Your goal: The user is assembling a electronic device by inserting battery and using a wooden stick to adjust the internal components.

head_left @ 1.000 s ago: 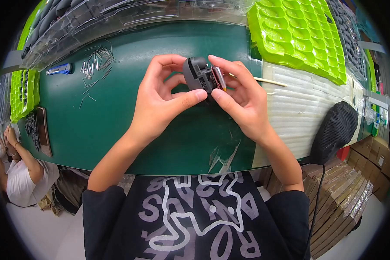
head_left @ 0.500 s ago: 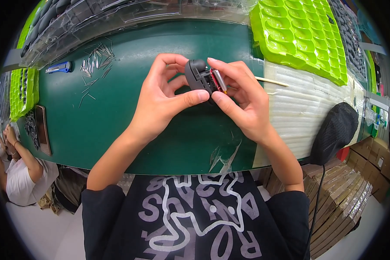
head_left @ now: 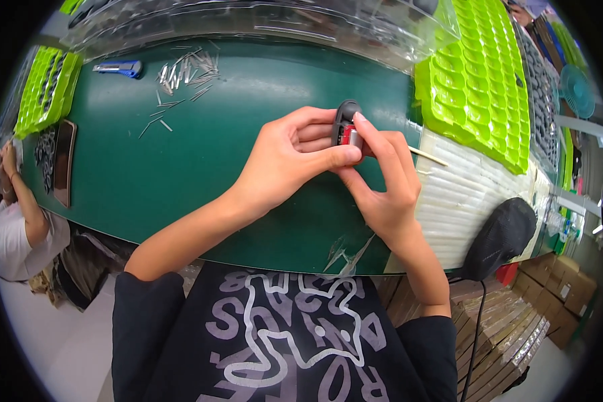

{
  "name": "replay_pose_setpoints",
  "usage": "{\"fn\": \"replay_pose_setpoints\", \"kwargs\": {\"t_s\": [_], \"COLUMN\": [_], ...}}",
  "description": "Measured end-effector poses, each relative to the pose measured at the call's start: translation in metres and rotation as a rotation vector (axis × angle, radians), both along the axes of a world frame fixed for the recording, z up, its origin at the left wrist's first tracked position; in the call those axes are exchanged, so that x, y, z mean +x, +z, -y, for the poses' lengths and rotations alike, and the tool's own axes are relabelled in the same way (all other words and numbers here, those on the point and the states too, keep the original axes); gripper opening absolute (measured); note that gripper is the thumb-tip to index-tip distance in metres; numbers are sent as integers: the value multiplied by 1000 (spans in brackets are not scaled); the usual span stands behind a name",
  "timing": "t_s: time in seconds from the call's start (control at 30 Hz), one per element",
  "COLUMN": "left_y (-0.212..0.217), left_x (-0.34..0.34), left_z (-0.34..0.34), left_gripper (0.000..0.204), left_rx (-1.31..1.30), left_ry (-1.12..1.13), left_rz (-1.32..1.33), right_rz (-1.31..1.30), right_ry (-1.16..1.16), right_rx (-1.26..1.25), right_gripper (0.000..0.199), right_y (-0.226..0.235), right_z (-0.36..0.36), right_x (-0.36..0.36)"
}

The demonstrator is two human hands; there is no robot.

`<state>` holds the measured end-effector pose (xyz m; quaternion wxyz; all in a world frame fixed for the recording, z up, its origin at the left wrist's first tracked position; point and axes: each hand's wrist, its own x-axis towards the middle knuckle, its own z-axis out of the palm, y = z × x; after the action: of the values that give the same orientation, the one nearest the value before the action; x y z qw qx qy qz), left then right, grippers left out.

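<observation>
Over the green table, my two hands meet around a small dark grey rounded plastic housing (head_left: 345, 109). A red part with a silver metal face (head_left: 351, 136) sits in its open side. My left hand (head_left: 271, 161) grips the housing from the left, fingers behind and thumb across the front by the silver face. My right hand (head_left: 392, 191) closes on it from the right, its index fingertip at the upper edge beside the red part. The right thumb is lower, below the housing. My fingers hide much of the housing's lower end.
Thin metal pins (head_left: 187, 70) lie scattered near a blue utility knife (head_left: 118, 68). A phone (head_left: 64, 163) rests at left, near a person's arm (head_left: 30, 201). Green trays (head_left: 472, 87) stand at right, above a white foam sheet (head_left: 442, 194), a thin stick (head_left: 429, 156) and a black mesh-covered object (head_left: 499, 238).
Both hands have shifted slightly right and down with the housing. It has turned more upright, and the red and silver part now sits closer into it. The view has swung left.
</observation>
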<state>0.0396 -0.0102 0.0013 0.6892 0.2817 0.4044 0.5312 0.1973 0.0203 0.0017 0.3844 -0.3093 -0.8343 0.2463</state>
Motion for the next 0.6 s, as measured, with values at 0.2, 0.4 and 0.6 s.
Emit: {"fn": "replay_pose_setpoints", "kwargs": {"t_s": [0.2,0.4,0.6], "left_y": [-15,-41,-35], "left_x": [-10,-14,-13], "left_z": [-6,-23,-26], "left_gripper": [38,30,47], "left_rx": [51,396,169], "left_ry": [-47,182,52], "left_rz": [-109,-33,-137], "right_rz": [287,270,448], "right_ry": [41,328,396], "right_rx": [-100,-11,-112], "right_gripper": [58,41,14], "right_y": [45,67,26], "right_z": [-23,-11,-10], "right_x": [-10,-93,-189]}}
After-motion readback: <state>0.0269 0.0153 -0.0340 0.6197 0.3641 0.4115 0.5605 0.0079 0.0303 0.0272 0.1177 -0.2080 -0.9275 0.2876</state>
